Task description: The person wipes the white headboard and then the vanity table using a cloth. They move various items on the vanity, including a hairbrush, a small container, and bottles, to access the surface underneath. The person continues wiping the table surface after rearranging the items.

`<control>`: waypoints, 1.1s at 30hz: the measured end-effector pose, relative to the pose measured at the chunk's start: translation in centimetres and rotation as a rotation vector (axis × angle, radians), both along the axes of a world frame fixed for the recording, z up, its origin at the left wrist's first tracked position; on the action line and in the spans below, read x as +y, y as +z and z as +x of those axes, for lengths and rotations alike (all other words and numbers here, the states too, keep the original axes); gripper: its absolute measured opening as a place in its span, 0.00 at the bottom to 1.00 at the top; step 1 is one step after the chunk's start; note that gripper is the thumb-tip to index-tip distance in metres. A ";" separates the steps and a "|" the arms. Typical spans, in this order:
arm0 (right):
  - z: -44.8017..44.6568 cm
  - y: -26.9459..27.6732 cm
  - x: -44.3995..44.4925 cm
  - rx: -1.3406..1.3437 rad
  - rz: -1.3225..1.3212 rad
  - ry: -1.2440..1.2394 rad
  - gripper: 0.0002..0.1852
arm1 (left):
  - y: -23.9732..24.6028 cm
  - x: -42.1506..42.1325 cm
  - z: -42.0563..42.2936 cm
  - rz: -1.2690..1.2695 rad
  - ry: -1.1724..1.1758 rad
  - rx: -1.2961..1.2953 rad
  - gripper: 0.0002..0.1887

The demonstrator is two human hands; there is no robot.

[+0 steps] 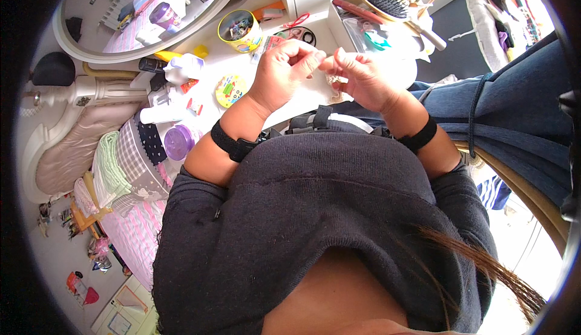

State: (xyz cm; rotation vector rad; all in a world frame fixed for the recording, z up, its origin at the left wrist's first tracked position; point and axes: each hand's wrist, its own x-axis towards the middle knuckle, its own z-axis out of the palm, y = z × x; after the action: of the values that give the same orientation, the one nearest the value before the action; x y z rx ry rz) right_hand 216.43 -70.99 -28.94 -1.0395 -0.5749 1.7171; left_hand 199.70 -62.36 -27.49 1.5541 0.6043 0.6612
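Note:
Both my hands are raised over a white tabletop [290,105], fingertips almost meeting. My left hand [286,69] has its thumb and forefinger pinched together; whether something thin sits between them is too bright to tell. The thumb and fingers of my right hand [365,78] curl toward the left fingertips. Just below the right fingers shows a beige, crumpled or braided item [336,83], partly hidden; I cannot tell whether that hand holds it. Left of my left hand are a round yellow tin [239,33] of small hair ties or clips and a patterned round lid [230,91].
An oval mirror [150,12] stands at the back left. Bottles [184,68] and a purple-lidded jar [178,142] line the left side. At the back right, a clear organizer [345,26] carries a hairbrush [383,1]. A blue curtain [513,103] hangs at right.

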 end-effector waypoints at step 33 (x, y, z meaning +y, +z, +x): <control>-2.0 4.4 2.7 -1.522 0.819 -0.328 0.04 | 0.3 0.5 -0.6 -0.165 0.030 -0.065 0.12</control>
State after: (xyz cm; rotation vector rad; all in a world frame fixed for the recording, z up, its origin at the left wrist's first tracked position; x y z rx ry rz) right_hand 214.39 -68.33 -24.55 -1.5099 -1.7057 0.0218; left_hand 199.11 -61.84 -27.15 1.3678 0.6189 0.6647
